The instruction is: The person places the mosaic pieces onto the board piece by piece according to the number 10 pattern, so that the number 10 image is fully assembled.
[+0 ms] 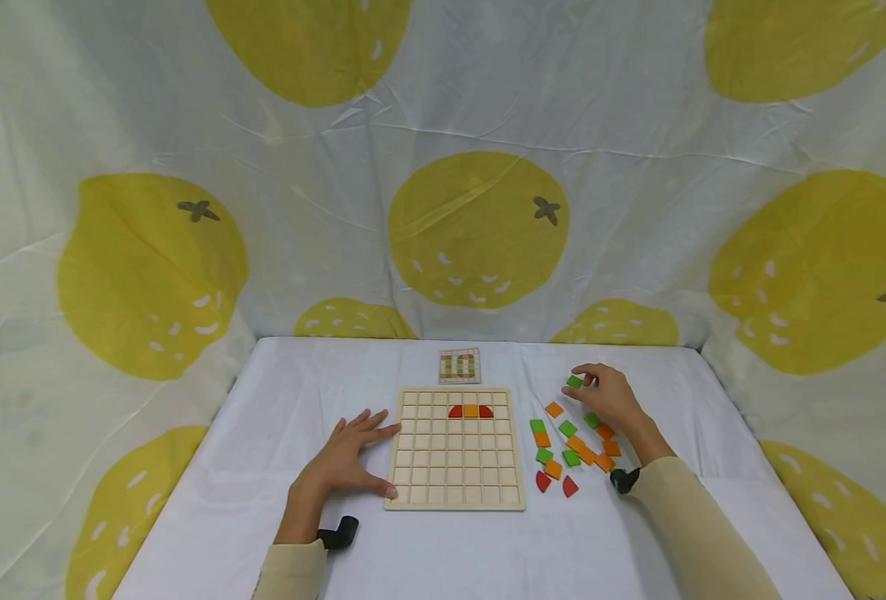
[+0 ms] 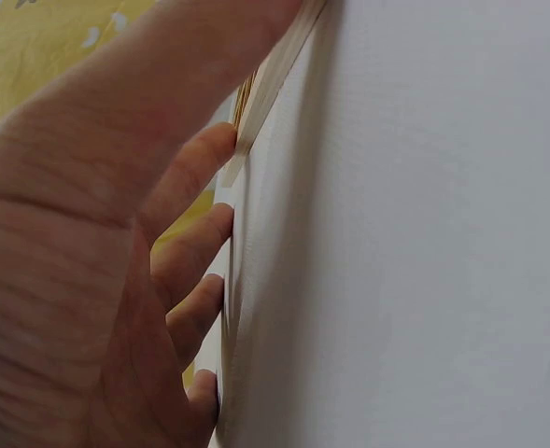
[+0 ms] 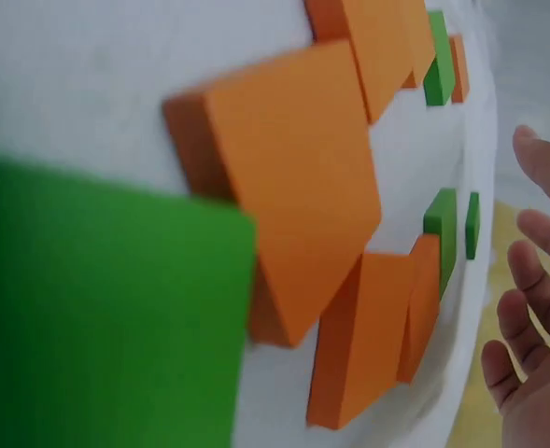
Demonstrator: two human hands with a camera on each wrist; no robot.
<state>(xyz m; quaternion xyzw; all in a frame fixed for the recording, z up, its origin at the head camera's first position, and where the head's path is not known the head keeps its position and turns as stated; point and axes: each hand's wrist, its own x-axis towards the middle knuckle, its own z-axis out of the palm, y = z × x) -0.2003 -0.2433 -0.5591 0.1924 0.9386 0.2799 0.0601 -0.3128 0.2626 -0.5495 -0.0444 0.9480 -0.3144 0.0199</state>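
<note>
My left hand (image 1: 345, 454) spreads its fingers along the left edge of a wooden grid board (image 1: 455, 506), thumb at the near left corner and index finger higher on the same edge. The left wrist view shows those fingers stretched along the tabletop. The board holds an orange square tile (image 1: 471, 411) between two red quarter-round tiles, one on its left (image 1: 455, 412) and one on its right (image 1: 486, 412). My right hand (image 1: 609, 393) reaches over a green square tile (image 1: 574, 382), thumb and index finger parted around it. In the right wrist view the fingers stand apart from the tiles.
Loose orange (image 1: 553, 470), green (image 1: 568, 428) and red (image 1: 570, 487) tiles lie scattered right of the board. A small pattern card (image 1: 460, 366) lies beyond it. White cloth (image 1: 443, 554) covers the table, and a lemon-print curtain (image 1: 480, 229) hangs behind.
</note>
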